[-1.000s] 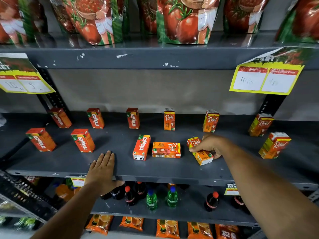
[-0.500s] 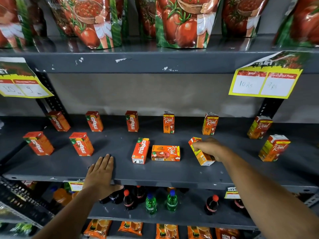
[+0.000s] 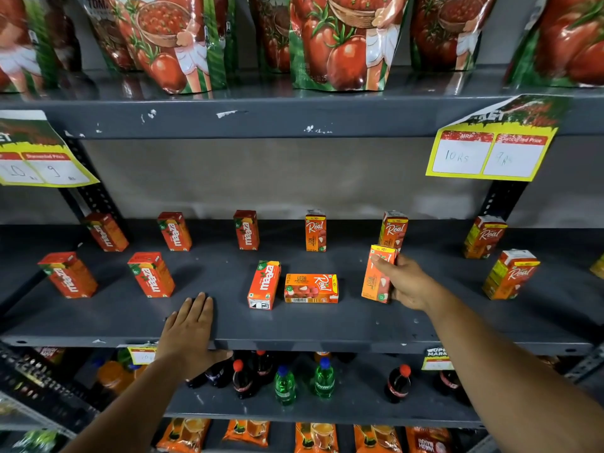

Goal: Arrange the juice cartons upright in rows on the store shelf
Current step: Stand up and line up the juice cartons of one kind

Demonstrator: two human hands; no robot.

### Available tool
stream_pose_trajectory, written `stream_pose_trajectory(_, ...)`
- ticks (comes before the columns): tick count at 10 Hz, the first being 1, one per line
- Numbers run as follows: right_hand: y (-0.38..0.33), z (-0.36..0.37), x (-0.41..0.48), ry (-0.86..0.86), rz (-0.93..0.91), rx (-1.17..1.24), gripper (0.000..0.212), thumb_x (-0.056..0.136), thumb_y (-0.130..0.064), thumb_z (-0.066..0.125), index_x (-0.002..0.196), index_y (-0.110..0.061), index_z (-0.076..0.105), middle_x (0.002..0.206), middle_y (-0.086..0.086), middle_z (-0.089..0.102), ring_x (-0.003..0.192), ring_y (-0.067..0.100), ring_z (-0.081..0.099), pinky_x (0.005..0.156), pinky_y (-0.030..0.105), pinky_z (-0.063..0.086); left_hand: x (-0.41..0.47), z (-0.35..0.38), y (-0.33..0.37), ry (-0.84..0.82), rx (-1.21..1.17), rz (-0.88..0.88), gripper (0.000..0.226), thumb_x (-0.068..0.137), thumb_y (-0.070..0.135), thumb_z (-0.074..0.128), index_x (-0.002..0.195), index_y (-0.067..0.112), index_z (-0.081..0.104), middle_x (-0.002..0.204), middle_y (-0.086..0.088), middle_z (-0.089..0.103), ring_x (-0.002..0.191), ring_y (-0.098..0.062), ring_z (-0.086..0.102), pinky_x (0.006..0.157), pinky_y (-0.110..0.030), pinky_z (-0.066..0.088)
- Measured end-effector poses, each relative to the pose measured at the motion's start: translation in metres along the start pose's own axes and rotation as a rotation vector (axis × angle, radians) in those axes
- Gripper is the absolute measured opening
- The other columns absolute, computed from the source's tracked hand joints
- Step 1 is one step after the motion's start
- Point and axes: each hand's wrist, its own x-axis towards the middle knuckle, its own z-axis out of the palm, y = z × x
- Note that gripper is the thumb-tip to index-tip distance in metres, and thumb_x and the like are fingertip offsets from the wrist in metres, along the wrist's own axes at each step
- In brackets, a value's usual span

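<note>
— Orange Real carton (image 3: 379, 273), who has it?
— Right hand (image 3: 407, 282) grips it upright on the grey metal shelf (image 3: 327, 328).
— Left hand (image 3: 189, 325)?
— Flat, empty, on the shelf's front edge; two cartons (image 3: 310, 288) lie toppled between.

1. The shelf (image 3: 327, 328) is dark grey with chipped white flecks.
2. The Maaza cartons (image 3: 151, 274) at left are red-orange with white lettering.
3. The Real cartons (image 3: 315, 231) at right are orange with yellow tops.
4. The price tags (image 3: 490, 155) are yellow with red and white panels.
5. The far pouches (image 3: 340, 44) above show red tomatoes on green.
</note>
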Motion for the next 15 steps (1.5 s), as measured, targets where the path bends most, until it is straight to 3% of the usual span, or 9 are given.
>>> stream_pose_trajectory(1, 0.003, -0.003, -0.001, -0.003, 0.038, 0.135, 0.036, 0.097, -0.031, 0.051, 0.13, -0.017, 0.048, 0.138, 0.009, 0.055, 0.125, 0.033, 0.054, 0.101, 0.056, 0.041, 0.0, 0.0, 0.0, 0.002, 0.002, 0.002, 0.12, 0.071, 0.077, 0.055, 0.148, 0.015, -0.012, 0.16, -0.004, -0.011, 0.147, -0.026, -0.009, 0.12, -0.044, 0.003)
stream_pose_trajectory(2, 0.007, -0.008, -0.002, -0.007, 0.085, 0.273, 0.047, 0.097, -0.037, 0.05, 0.138, -0.016, 0.045, 0.128, 0.011, 0.061, 0.114, 0.031, 0.058, 0.096, 0.056, 0.044, 0.0, 0.001, -0.001, 0.002, -0.008, 0.0, 0.12, 0.07, 0.077, 0.055, 0.148, 0.016, -0.012, 0.16, -0.004, -0.011, 0.147, -0.026, -0.009, 0.12, -0.045, 0.003)
stream_pose_trajectory(4, 0.003, -0.022, -0.009, -0.072, 0.089, 0.402, 0.041, 0.094, -0.043, 0.052, 0.127, -0.02, 0.051, 0.125, 0.007, 0.064, 0.115, 0.028, 0.06, 0.094, 0.055, 0.044, 0.001, 0.002, 0.0, 0.003, 0.007, 0.003, 0.119, 0.071, 0.077, 0.054, 0.148, 0.015, -0.013, 0.16, -0.004, -0.011, 0.147, -0.026, -0.009, 0.12, -0.045, 0.003)
stream_pose_trajectory(6, -0.008, -0.03, -0.013, 0.029, -0.127, 0.216, 0.027, 0.097, -0.028, 0.052, 0.118, -0.012, 0.057, 0.107, 0.005, 0.069, 0.096, 0.019, 0.066, 0.083, 0.041, 0.053, 0.001, 0.001, 0.0, 0.004, 0.021, 0.0, 0.119, 0.071, 0.078, 0.052, 0.148, 0.015, -0.013, 0.16, -0.005, -0.012, 0.147, -0.027, -0.008, 0.121, -0.045, 0.005)
stream_pose_trajectory(7, -0.017, -0.041, -0.01, 0.118, -0.257, 0.007, 0.037, 0.094, -0.027, 0.057, 0.127, -0.01, 0.056, 0.109, 0.006, 0.07, 0.098, 0.019, 0.068, 0.091, 0.044, 0.054, 0.001, 0.002, -0.001, -0.001, 0.021, -0.002, 0.119, 0.071, 0.078, 0.051, 0.148, 0.015, -0.014, 0.16, -0.005, -0.012, 0.147, -0.027, -0.008, 0.12, -0.045, 0.004)
stream_pose_trajectory(9, -0.012, -0.053, -0.009, 0.041, -0.292, -0.069, 0.043, 0.095, -0.01, 0.055, 0.137, -0.015, 0.05, 0.111, -0.003, 0.066, 0.101, 0.012, 0.065, 0.083, 0.032, 0.055, 0.001, 0.003, 0.0, 0.003, 0.005, -0.009, 0.12, 0.07, 0.079, 0.052, 0.148, 0.016, -0.015, 0.16, -0.004, -0.013, 0.147, -0.026, -0.009, 0.12, -0.045, 0.003)
stream_pose_trajectory(10, -0.003, -0.06, -0.007, 0.049, -0.231, 0.063, 0.045, 0.097, -0.009, 0.051, 0.141, -0.017, 0.046, 0.117, -0.003, 0.064, 0.105, 0.013, 0.062, 0.086, 0.034, 0.052, 0.001, 0.002, 0.001, 0.019, -0.016, -0.006, 0.12, 0.07, 0.077, 0.054, 0.148, 0.015, -0.012, 0.16, -0.004, -0.011, 0.147, -0.026, -0.008, 0.12, -0.045, 0.004)
stream_pose_trajectory(11, 0.001, -0.069, -0.004, 0.071, -0.177, 0.197, 0.047, 0.098, -0.011, 0.049, 0.144, -0.021, 0.045, 0.135, 0.005, 0.057, 0.121, 0.022, 0.056, 0.107, 0.046, 0.042, 0.0, 0.002, 0.001, 0.028, -0.013, -0.007, 0.12, 0.07, 0.077, 0.054, 0.149, 0.015, -0.012, 0.16, -0.004, -0.01, 0.147, -0.026, -0.008, 0.12, -0.045, 0.004)
stream_pose_trajectory(15, 0.003, -0.071, -0.007, 0.053, -0.166, 0.206, 0.05, 0.099, -0.012, 0.048, 0.147, -0.022, 0.04, 0.147, 0.007, 0.047, 0.124, 0.022, 0.051, 0.115, 0.05, 0.033, 0.001, 0.003, 0.001, 0.036, -0.022, -0.007, 0.119, 0.07, 0.075, 0.057, 0.149, 0.016, -0.011, 0.161, -0.004, -0.01, 0.147, -0.026, -0.008, 0.12, -0.046, 0.004)
